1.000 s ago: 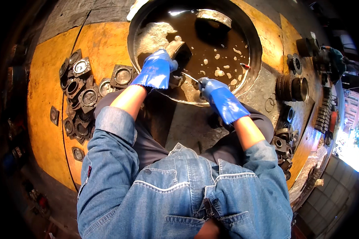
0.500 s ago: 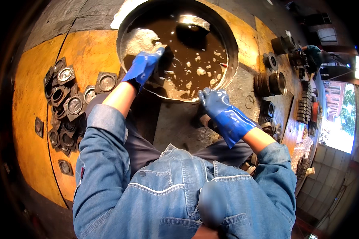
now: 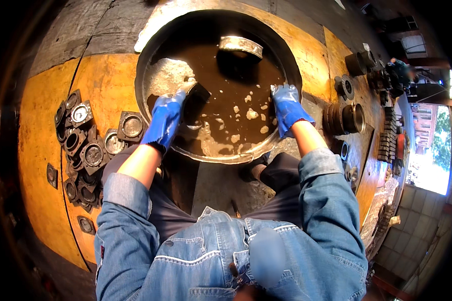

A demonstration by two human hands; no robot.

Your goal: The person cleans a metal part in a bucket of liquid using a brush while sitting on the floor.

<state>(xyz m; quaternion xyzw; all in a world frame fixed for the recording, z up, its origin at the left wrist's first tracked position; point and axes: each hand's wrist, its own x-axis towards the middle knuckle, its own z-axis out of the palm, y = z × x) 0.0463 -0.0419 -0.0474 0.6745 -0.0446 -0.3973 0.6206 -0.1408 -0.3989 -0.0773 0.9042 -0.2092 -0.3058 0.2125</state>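
head view: left hand (image 3: 172, 106), in a blue glove, clamped on a dark metal block (image 3: 200, 94), which sits at the fingertips, over the brown liquid (image 3: 218, 100) of a big round tub (image 3: 231, 159). block's underside is hard to see, dark on dark. right hand (image 3: 286, 96), also blue-gloved, at the tub's right wall, well to the right of the left hand; fingers curled, cannot tell if closed on anything or just resting on the wall. pale foam patch (image 3: 166, 75) right beyond the left hand, small foam flecks (image 3: 252, 114) between the hands, nearer the right one. curved metal piece (image 3: 241, 45) stands partly out of the liquid, farther out than both hands and between them. left of the left hand: heap of dark square parts (image 3: 94, 154) with round openings; one square part (image 3: 132, 125) lies just beside that glove's cuff. two loose ones, a small part (image 3: 51, 175) farther left and another part (image 3: 86, 224) nearer the body. right of the right hand: ribbed metal cylinder (image 3: 342, 119) on its side, dark drum-like piece (image 3: 355, 64) farther out, row of dark ribbed parts (image 3: 388, 133) beyond. another person (image 3: 399, 74) far off to the right, blurry.
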